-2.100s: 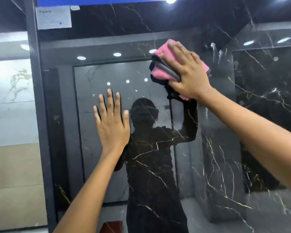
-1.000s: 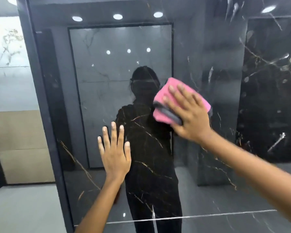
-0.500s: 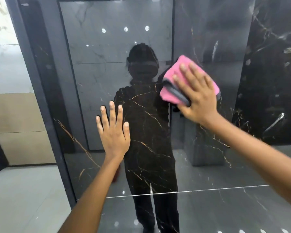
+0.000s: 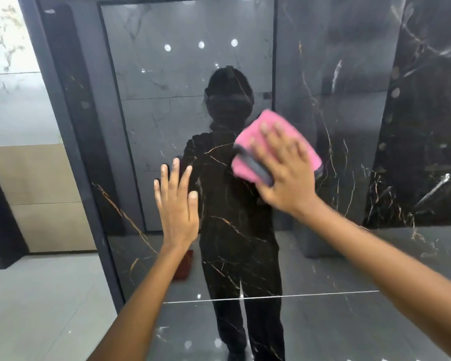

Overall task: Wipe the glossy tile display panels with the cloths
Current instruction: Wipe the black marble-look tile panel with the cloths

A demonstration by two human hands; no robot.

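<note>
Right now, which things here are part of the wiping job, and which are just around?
Part of the job:
pink cloth
black glossy panel
right hand, pressing the cloth
left hand, flat on the panel

Just around:
beige wall tiles
grey floor
dark frame edge

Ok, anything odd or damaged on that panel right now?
Nothing looks damaged. The dark panel is intact; its gold lines look like marble veining, not cracks. The right hand presses the pink cloth on it, and the left hand lies flat beside.
</note>
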